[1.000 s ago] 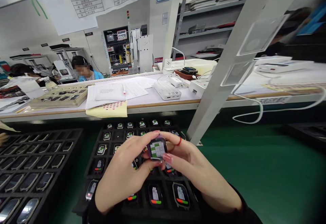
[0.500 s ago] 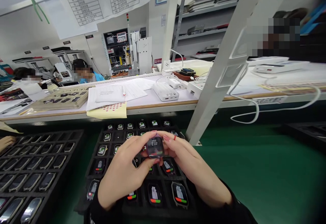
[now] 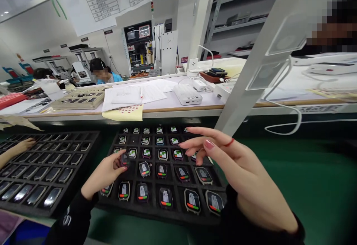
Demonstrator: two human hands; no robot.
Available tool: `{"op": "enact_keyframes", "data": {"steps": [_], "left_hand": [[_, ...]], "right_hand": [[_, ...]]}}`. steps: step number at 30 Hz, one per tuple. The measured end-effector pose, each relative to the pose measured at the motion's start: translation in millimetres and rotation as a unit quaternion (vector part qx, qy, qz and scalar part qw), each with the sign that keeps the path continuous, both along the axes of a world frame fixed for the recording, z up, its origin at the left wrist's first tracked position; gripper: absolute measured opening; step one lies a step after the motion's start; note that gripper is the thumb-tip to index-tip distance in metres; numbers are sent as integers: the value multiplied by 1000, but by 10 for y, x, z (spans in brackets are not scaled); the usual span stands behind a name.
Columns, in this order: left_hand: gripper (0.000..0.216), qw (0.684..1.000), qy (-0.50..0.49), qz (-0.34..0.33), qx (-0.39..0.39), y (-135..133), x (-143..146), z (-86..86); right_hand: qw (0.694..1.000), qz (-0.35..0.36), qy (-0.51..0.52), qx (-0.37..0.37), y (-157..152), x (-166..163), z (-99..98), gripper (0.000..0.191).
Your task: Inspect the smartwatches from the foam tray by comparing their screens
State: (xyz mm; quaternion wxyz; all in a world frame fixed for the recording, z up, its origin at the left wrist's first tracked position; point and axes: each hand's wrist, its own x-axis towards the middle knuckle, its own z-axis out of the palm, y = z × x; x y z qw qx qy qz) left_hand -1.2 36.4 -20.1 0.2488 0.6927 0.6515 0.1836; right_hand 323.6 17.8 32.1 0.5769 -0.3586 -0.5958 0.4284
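Between thumb and fingers, my left hand holds a smartwatch body with no strap, its screen dark with faint text. It is over the left side of a black foam tray. Rows of square watches fill the tray's compartments; those at the back show green and white screens, while nearer ones such as this watch show white text above a red and green bar. My right hand hovers over the tray's right side, fingers apart and holding nothing. A red band circles one of its fingers.
Another tray of dark-screened watches lies to the left, with another person's hand at it. Behind are a shelf with papers, a white device and a slanted metal post. Other people sit beyond.
My hands have parted. The left has carried the watch to the tray's left side, while the right has let go of it and opened out to the right. The view has shifted slightly.
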Motion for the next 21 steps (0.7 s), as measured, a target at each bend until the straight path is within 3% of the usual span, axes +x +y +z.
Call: {"op": "enact_keyframes", "data": {"steps": [4, 8, 16, 21], "left_hand": [[65, 998, 43, -34, -26, 8, -66, -235], [63, 994, 84, -64, -27, 0, -12, -356], [60, 989, 125, -76, -4, -27, -10, -374], [53, 989, 117, -87, 34, -88, 173, -328]], "right_hand": [[1000, 15, -1, 6, -2, 28, -6, 28], [999, 32, -2, 16, -41, 44, 12, 26], [999, -4, -18, 42, -78, 120, 34, 21], [998, 15, -18, 55, -101, 177, 30, 20]]}}
